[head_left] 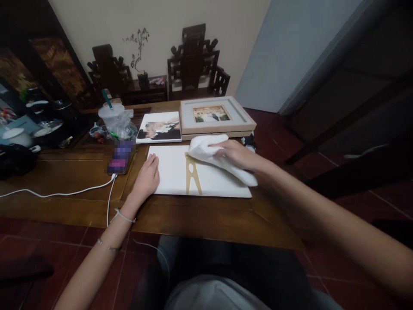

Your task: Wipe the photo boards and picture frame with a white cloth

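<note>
A white rectangular panel (171, 172) lies flat on the wooden table in front of me. On its face is a gold-coloured, A-shaped piece (192, 178) with an oval hole, resembling a fold-out picture stand. My left hand (149, 174) rests on the panel's left edge, fingers stretched out and holding nothing. In my right hand (234, 150) is a bunched white cloth (206, 146), gripped over the panel's upper right part. The cloth trails down toward the panel's lower right corner and covers part of the surface. The fingers beneath it are partly hidden.
Behind the panel stand a light-wood framed photo (213, 114) and a photo panel (159, 127). To the left lie a phone (121, 157) with a white cable (80, 189), a plastic tub (111, 115) and crumpled plastic bags. The table's front edge (206, 237) is close to my lap.
</note>
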`<control>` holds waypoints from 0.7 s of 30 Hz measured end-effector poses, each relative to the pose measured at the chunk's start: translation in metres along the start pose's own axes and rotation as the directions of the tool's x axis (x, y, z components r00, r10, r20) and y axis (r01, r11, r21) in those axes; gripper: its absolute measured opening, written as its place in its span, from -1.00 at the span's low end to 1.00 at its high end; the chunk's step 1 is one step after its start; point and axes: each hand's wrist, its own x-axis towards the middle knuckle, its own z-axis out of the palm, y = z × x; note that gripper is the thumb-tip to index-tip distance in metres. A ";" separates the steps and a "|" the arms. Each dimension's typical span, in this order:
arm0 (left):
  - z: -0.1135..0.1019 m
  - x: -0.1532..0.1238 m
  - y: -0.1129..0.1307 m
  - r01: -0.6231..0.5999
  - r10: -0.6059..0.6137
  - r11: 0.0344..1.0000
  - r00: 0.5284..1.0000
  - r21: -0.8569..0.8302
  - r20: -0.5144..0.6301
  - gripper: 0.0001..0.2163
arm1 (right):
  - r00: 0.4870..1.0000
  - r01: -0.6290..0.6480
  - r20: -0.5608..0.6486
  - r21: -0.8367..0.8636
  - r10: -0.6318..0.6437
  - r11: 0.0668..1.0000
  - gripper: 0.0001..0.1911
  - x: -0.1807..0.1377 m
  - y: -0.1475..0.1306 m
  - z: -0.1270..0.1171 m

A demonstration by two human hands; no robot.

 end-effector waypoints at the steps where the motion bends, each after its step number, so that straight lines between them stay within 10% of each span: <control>1: 0.000 0.000 0.000 -0.001 0.001 1.000 1.000 0.001 -0.004 -0.58 | 1.000 -0.003 -0.013 0.006 0.003 1.000 -0.68 0.007 -0.005 0.008; 9: -0.001 0.002 0.002 -0.007 0.007 1.000 1.000 0.029 0.015 -0.57 | 0.973 0.209 0.136 -0.178 -0.186 0.962 -0.56 -0.021 -0.049 0.069; 15: -0.002 0.001 0.005 0.002 -0.003 0.999 1.000 0.043 0.028 -0.57 | 0.862 0.406 0.323 0.027 -0.392 0.914 -0.61 -0.078 -0.066 0.048; 21: -0.002 0.001 0.004 -0.010 0.010 1.000 1.000 0.010 0.015 -0.56 | 0.808 0.527 0.227 0.133 -0.543 0.839 -0.63 -0.048 -0.020 0.033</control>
